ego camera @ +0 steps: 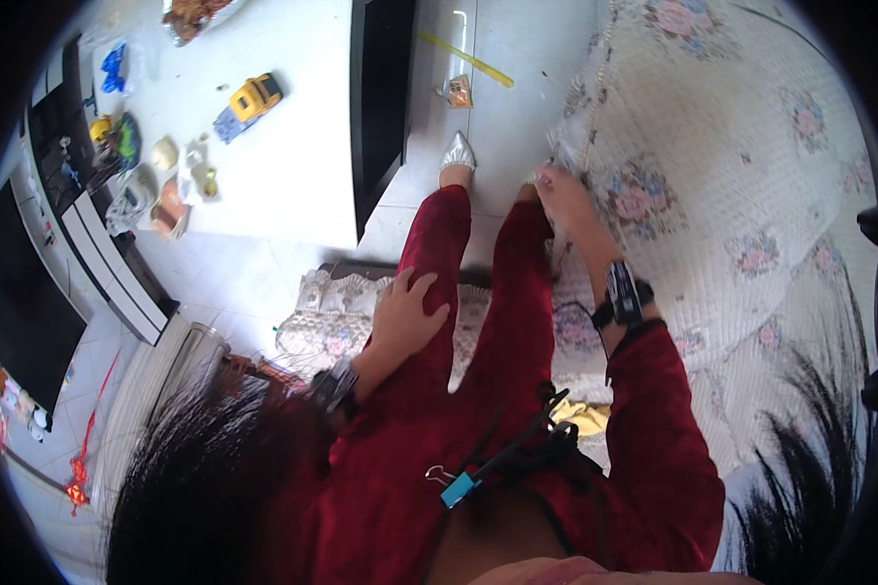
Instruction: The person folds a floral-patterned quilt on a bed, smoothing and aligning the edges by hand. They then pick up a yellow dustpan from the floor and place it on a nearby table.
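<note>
My left hand point(404, 316) rests on the left thigh of my dark red velvet trousers point(439, 227), fingers spread and holding nothing. Bent down at my right foot is my right hand point(562, 194), its fingers touching the ankle or shoe there. Whether those fingers grip anything is not clear, as the hand covers most of that foot. My left foot stands on the tiles in a pointed silver shoe point(457, 150). Both wrists carry black strapped devices point(624, 292).
A floral quilted cover point(710, 139) drapes the seat at right. The white table point(300, 168), with a black side, carries a yellow toy truck point(252, 101) and scattered items. On the tiled floor lie a yellow stick point(475, 62) and a small packet point(459, 92). A blue binder clip point(459, 490) hangs at my chest.
</note>
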Tool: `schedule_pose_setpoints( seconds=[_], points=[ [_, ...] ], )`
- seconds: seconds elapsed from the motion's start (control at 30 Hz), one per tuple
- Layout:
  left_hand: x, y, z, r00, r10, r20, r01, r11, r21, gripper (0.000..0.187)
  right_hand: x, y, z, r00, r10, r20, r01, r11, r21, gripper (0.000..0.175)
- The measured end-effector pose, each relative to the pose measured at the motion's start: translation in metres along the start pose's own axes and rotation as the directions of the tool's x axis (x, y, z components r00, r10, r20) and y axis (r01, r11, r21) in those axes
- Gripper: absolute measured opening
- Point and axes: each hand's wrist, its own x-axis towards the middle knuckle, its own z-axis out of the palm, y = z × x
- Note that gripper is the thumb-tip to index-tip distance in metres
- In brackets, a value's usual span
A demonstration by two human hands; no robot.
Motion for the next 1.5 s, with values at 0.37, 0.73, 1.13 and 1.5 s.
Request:
schedule_pose_setpoints(
  seconds=[0.37, 0.73, 1.13, 1.5],
  points=[
    [0.012, -0.062, -0.005, 0.934, -0.328, -0.14, 0.265, 0.901, -0.343, 0.041, 0.287, 0.014, 0.09, 0.986, 0.161, -0.051, -0.169, 0.933, -0.316, 0.048],
    [0.021, -0.081, -0.011, 0.852, -0.515, -0.092, 0.453, 0.815, -0.36, 0.039, 0.28, 0.012, 0.112, 0.976, 0.215, 0.027, -0.197, 0.932, -0.304, 0.032],
    [-0.024, -0.046, 0.029, 0.98, -0.167, -0.105, 0.147, 0.974, -0.169, 0.046, -0.105, -0.028, -0.066, 0.978, 0.201, -0.061, -0.21, 0.928, -0.307, 0.028],
    [-0.113, -0.071, 0.003, 0.998, 0.011, -0.059, -0.039, 0.864, -0.502, 0.046, -0.374, 0.008, -0.263, 0.977, 0.194, -0.092, -0.213, 0.926, -0.311, 0.026]
  ],
)
